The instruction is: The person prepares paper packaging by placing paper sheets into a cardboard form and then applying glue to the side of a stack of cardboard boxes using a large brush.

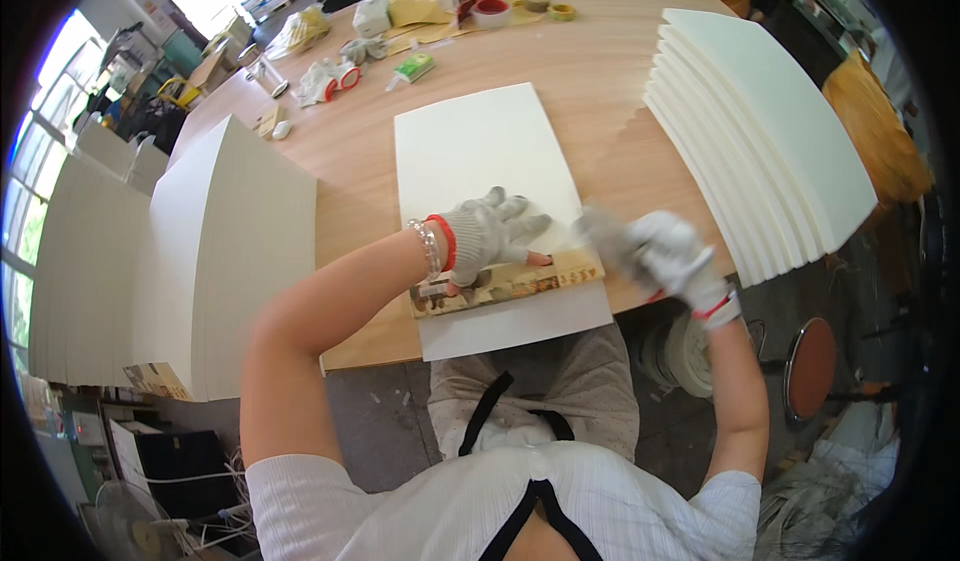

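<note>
A large white sheet or board [480, 146] lies in front of me, with a printed tan strip [540, 279] across its near end. Below the strip, a white flap [520, 329] reaches past the table edge. My left hand [490, 233], in a grey-white glove with some bare fingertips, lies flat on the sheet and strip with its fingers spread. To the right of the strip is my gloved right hand [672, 251], smeared by motion. A greyish blur lies at its fingers; whether it holds something cannot be made out.
Tall white stacks [235, 251] stand at the left, and layered white boards [770, 141] at the right. Farther back on the wooden table [340, 161] are red-handled scissors [347, 79], a green packet [414, 68] and tape rolls [490, 13]. A round stool [810, 369] stands at right.
</note>
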Demonstrator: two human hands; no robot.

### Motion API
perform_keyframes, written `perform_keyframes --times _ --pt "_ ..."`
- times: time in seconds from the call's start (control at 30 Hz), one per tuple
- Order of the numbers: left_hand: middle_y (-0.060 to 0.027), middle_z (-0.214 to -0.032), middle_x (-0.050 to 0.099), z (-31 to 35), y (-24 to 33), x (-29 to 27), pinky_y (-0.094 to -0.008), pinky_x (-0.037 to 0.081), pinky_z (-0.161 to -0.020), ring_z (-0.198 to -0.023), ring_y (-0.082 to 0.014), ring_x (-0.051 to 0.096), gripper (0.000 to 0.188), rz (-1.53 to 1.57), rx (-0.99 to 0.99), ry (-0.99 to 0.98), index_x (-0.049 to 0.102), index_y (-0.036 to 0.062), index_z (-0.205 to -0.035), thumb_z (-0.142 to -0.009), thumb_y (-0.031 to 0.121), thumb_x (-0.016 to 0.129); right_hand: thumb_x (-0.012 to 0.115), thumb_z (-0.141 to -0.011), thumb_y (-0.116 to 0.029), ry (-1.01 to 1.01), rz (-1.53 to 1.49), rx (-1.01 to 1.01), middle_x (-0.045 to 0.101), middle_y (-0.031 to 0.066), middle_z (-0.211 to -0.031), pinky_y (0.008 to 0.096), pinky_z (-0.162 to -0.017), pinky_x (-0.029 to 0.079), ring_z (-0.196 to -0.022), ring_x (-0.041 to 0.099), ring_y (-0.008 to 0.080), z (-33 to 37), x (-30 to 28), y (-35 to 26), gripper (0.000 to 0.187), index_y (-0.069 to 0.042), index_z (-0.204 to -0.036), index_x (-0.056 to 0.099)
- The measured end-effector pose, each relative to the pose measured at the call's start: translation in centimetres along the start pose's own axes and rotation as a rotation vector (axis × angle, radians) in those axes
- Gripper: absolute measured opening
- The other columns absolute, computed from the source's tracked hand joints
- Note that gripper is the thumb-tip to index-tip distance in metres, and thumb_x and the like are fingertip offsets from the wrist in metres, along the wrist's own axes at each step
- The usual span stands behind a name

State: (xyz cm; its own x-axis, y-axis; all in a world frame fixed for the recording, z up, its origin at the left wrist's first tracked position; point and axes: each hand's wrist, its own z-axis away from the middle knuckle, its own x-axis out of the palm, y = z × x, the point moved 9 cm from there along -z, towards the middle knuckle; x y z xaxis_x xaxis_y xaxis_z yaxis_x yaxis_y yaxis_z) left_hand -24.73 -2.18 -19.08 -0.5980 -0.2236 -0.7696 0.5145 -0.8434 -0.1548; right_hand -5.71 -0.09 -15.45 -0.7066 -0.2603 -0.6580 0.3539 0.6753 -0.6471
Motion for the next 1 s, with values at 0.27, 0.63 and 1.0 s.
perform_keyframes --times 0.27,0.63,1.0 --pt "-0.0052 -0.159 0.011 0.8 -0.9 -0.4 -0.0451 0.041 -0.108 -0.14 -0.0428 0.022 0.106 0.188 -0.043 0.01 0.028 0.0493 -0.145 -0.061 0.011 0.081 0.061 -0.076 -0.018 -0.215 0.245 -0.364 0.056 0.0048 -0.076 0.0355 -0.055 0.052 -0.074 0.062 0.0218 -7.0 26.7 -15.0 0.014 -0.005 -0.083 0.058" --pt "-0.0043 -0.16 0.007 0.6 -0.5 -0.6 -0.0453 0.043 -0.106 -0.144 -0.0403 0.014 0.112 0.172 -0.066 -0.077 0.028 0.0454 -0.146 -0.056 0.01 0.085 0.063 -0.08 -0.022 -0.126 0.633 -0.175 0.054 0.006 -0.068 0.0351 -0.051 0.046 -0.058 0.055 0.0219 1.1 4.0 -0.6 0.011 -0.012 -0.082 0.062" --pt "-0.0027 -0.149 0.033 4.3 -2.6 1.5 -0.0454 0.045 -0.1 -0.129 -0.0311 0.04 0.09 0.314 -0.396 0.11 0.042 0.0263 -0.142 -0.062 0.022 0.084 0.061 -0.09 -0.04 -0.065 -0.444 0.825 0.057 0.0033 -0.085 0.0292 -0.061 0.046 -0.069 0.052 0.0121 -0.9 7.3 6.0 0.038 -0.004 -0.102 0.058"
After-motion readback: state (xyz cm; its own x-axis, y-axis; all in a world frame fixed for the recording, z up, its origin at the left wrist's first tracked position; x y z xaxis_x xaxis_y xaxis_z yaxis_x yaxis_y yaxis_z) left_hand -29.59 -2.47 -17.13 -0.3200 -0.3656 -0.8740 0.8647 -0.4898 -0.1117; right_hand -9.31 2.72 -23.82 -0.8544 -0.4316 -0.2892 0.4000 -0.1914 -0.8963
